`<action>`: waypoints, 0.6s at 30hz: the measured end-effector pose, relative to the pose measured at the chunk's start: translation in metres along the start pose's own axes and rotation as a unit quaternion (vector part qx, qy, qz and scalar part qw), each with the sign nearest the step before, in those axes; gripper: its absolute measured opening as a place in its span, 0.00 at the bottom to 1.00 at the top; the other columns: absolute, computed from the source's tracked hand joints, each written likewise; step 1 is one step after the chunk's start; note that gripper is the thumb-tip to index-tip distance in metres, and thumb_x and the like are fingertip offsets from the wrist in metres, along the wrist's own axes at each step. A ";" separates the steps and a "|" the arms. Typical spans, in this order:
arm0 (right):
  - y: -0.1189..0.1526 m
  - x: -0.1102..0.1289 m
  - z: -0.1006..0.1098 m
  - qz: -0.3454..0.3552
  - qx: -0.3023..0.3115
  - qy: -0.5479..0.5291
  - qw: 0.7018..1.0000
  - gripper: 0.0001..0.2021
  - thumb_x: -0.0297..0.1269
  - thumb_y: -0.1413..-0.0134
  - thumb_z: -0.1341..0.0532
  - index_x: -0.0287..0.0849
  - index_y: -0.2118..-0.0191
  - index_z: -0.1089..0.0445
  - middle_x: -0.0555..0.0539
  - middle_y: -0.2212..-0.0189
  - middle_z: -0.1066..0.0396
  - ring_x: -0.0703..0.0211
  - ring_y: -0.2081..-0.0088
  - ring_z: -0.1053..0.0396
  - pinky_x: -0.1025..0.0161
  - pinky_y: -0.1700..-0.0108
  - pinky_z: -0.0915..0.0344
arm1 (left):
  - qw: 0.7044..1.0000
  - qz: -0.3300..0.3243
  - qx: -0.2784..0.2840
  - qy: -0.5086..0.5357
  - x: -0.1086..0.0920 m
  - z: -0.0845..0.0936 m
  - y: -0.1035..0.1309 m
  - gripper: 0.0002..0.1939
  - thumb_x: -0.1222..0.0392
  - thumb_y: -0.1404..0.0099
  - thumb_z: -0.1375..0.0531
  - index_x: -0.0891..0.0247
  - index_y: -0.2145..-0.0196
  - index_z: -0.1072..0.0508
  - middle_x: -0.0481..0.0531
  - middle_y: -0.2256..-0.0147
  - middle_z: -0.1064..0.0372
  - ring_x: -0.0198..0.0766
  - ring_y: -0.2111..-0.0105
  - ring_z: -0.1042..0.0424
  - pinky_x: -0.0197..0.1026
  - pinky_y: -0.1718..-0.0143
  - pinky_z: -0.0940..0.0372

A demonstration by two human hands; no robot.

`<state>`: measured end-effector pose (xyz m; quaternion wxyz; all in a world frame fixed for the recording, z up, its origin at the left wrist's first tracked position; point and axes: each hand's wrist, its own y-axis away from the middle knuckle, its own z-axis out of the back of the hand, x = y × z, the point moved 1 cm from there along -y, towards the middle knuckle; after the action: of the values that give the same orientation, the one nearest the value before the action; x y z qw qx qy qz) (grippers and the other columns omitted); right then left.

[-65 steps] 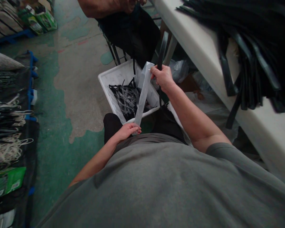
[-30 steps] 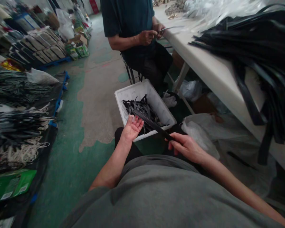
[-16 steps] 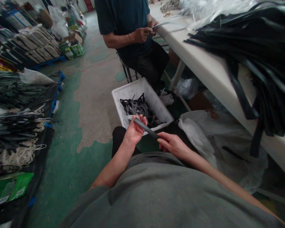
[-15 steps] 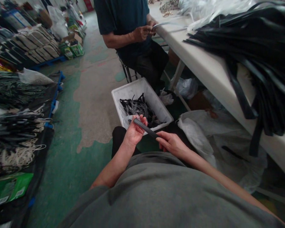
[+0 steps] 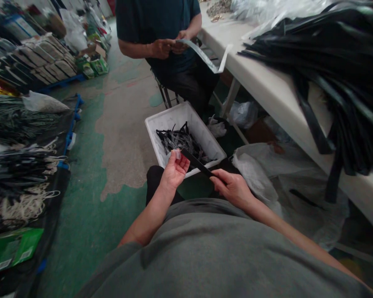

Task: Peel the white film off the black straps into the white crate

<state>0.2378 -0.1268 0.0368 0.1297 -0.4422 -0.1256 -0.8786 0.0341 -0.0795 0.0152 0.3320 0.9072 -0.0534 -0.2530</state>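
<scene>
The right hand [image 5: 234, 187] is gripping a black strap [image 5: 197, 162] above the near side of a white bin [image 5: 206, 133].
Its fingers are closing on the strap's lower end; the left hand [image 5: 173, 176], palm up, is pinching clear plastic [image 5: 178, 154] between thumb and fingers near the other end. Tangled dark strips [image 5: 178, 138] are lying inside the bin.
</scene>
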 end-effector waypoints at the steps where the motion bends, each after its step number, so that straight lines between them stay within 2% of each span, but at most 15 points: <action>1: 0.000 0.001 0.000 0.002 -0.002 0.000 1.000 0.12 0.43 0.38 0.46 0.45 0.57 0.29 0.52 0.79 0.29 0.60 0.77 0.30 0.66 0.73 0.38 | 1.000 0.001 -0.001 0.002 0.001 0.000 -0.001 0.10 0.54 0.34 0.40 0.62 0.66 0.25 0.47 0.73 0.24 0.31 0.71 0.24 0.37 0.59 0.29; 11: 0.001 -0.002 0.000 0.011 0.005 0.024 1.000 0.12 0.44 0.38 0.46 0.45 0.58 0.28 0.51 0.78 0.28 0.60 0.76 0.30 0.65 0.72 0.39 | 1.000 -0.002 -0.017 0.005 0.002 0.002 -0.003 0.09 0.55 0.33 0.41 0.63 0.67 0.25 0.47 0.73 0.24 0.31 0.71 0.24 0.35 0.61 0.29; 18: 0.001 -0.002 0.001 0.010 0.021 0.064 0.998 0.12 0.43 0.38 0.45 0.45 0.61 0.27 0.50 0.77 0.27 0.60 0.76 0.31 0.65 0.72 0.41 | 1.000 -0.011 -0.006 -0.021 0.004 0.002 -0.004 0.07 0.56 0.36 0.38 0.63 0.67 0.25 0.48 0.68 0.23 0.32 0.68 0.23 0.35 0.60 0.29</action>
<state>0.2396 -0.1273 0.0357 0.1552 -0.3831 -0.1308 -0.9011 0.0363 -0.0782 0.0099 0.3338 0.9001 -0.0485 -0.2758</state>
